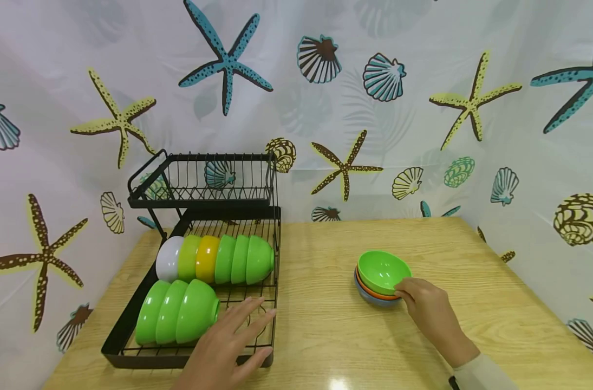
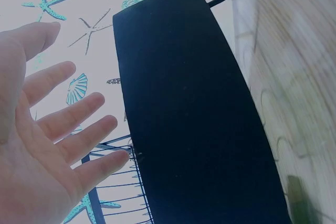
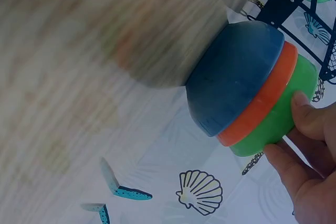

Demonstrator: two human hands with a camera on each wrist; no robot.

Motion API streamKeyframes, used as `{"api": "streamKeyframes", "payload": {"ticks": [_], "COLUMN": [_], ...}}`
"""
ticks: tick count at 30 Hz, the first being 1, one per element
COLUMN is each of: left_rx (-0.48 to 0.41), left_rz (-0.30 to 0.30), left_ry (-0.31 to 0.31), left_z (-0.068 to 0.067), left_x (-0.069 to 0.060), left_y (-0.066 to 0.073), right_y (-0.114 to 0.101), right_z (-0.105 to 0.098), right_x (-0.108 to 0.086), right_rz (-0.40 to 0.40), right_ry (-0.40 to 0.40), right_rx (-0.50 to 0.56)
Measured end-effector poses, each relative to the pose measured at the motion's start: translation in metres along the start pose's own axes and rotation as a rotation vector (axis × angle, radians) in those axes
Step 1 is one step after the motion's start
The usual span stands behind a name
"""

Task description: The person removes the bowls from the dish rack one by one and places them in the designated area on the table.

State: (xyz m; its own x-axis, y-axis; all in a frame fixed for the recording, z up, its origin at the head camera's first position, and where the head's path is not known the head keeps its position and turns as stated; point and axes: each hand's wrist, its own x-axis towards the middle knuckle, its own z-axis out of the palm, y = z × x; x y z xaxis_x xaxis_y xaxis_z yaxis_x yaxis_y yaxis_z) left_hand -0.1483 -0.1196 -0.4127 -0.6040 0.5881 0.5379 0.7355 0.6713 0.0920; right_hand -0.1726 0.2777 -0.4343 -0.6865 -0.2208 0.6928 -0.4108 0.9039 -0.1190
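Observation:
On the right half of the table, a green bowl (image 1: 383, 271) sits inside an orange bowl (image 1: 377, 293), which sits in a blue bowl (image 1: 381, 300). My right hand (image 1: 425, 306) pinches the green bowl's rim on its near right side; the right wrist view shows the thumb and fingers (image 3: 289, 163) at that edge. My left hand (image 1: 230, 344) hovers over the front right of a black dish rack (image 1: 118, 338), fingers spread and holding nothing. Near it, a row of green bowls (image 1: 196, 314) stands on edge in the rack.
Behind the front row, the rack holds a white bowl (image 1: 168, 260), a lime bowl (image 1: 187, 259), a yellow bowl (image 1: 207, 260) and more green bowls (image 1: 258, 260). An upper wire shelf (image 1: 199, 203) rises at the back. A patterned curtain (image 1: 296, 119) borders the wooden table (image 1: 325, 336).

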Motion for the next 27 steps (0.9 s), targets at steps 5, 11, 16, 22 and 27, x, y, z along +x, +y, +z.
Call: {"api": "streamKeyframes", "payload": {"ticks": [5, 11, 16, 22, 27], "left_rx": [-0.003, -0.006, -0.003, -0.010, -0.015], "left_rz": [-0.009, 0.010, -0.010, -0.045, -0.044], "left_ry": [-0.004, 0.003, -0.025, -0.062, -0.065], "left_z": [0.0012, 0.0013, 0.0010, 0.0010, 0.0027], "left_x": [-0.0002, 0.0020, 0.0006, -0.0036, -0.0041], "left_y": [0.0015, 0.0015, 0.0022, 0.0023, 0.0036], "right_y": [-0.0015, -0.0025, -0.0035, -0.0045, -0.0059], "right_z": [-0.0003, -0.0031, -0.0045, -0.0022, -0.0043], "right_x": [-0.0004, 0.0029, 0.0035, 0.0026, 0.0013], "right_rz": [0.043, 0.062, 0.080, 0.099, 0.112], "right_ry": [-0.069, -0.115, -0.152, -0.193, -0.212], "right_rx": [0.001, 0.000, -0.003, -0.031, -0.040]}}
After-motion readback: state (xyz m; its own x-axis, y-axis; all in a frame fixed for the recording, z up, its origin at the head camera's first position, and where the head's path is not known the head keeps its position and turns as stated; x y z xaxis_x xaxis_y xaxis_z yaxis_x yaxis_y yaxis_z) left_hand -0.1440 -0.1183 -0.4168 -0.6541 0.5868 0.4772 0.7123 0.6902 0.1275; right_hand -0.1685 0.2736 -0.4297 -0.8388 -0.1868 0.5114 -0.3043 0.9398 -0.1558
